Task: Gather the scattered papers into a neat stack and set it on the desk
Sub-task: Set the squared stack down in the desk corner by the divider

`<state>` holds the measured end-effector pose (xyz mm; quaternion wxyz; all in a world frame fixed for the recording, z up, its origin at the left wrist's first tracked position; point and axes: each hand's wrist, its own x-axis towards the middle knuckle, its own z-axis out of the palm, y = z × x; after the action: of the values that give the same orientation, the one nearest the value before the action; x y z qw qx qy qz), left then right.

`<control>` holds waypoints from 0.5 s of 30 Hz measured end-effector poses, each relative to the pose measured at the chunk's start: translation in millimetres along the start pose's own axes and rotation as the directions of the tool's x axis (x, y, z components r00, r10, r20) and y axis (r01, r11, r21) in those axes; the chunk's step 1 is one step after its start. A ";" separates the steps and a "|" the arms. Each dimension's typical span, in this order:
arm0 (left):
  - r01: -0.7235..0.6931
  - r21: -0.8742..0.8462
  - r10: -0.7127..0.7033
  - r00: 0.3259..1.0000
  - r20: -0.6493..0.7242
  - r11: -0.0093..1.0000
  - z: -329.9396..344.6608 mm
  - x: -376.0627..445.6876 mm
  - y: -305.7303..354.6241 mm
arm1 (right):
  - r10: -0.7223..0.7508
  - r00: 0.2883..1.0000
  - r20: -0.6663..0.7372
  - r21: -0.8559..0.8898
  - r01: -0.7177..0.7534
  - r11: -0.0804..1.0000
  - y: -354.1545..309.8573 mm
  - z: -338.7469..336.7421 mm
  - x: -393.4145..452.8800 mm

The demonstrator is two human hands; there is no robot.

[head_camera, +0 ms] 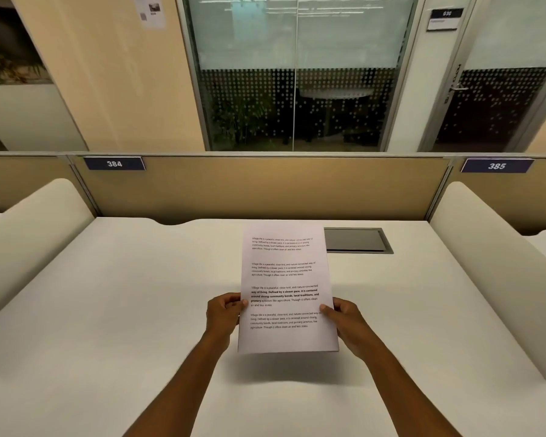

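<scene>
Fingers (pixel 243 301) of the left hand (pixel 224 313) are pinched on the left edge of the stack of papers (pixel 286 288), thumb on the printed face and the rest hidden behind; the fingers of the right hand (pixel 349 323) are clamped likewise on the right edge, thumb tip laid over the text. The stack is held clear of the worktop (pixel 108 310), tilted up toward the camera, with its lower edge raised and a soft shadow cast beneath it. The edges appear squared, though how many sheets are held cannot be told from this angle, since only the top page with its four blocks of print is seen.

No loose sheets are seen elsewhere on the worktop, so the gathering is judged to be done, and the step in hand is taken to be the final squaring or the setting down. For the next move, the stack needs to be lowered flat, the lower edge brought to the surface first, and the grip on both sides released evenly so that the sheets are not fanned. A place near the middle would be suitable, short of the grey cable hatch (pixel 356 240) that lies just beside the stack's upper right corner in the view. Behind it the partition (pixel 265 187) with its label 384 (pixel 114 163) is seen, well apart from the hands.
</scene>
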<state>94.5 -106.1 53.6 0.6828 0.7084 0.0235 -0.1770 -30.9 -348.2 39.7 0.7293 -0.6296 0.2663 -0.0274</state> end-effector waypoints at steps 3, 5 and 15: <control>0.010 0.008 -0.010 1.000 -0.018 1.000 -2.8 -1.6 -2.6 | 0.003 1.000 -0.014 0.020 -0.003 1.000 0.5 -2.2 0.6; 0.019 0.021 -0.018 1.000 -0.025 1.000 -6.2 -1.0 -3.3 | 0.008 1.000 -0.016 0.017 -0.008 1.000 1.7 -1.1 1.5; 0.024 0.066 -0.020 0.998 -0.055 0.998 -40.9 12.5 1.1 | 0.073 0.991 0.111 0.074 -0.081 0.994 4.3 30.2 16.8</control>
<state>115.5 -68.9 51.3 0.6559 0.7351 0.0440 -0.1658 -5.0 -326.3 31.7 0.7672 -0.5904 0.2496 0.0244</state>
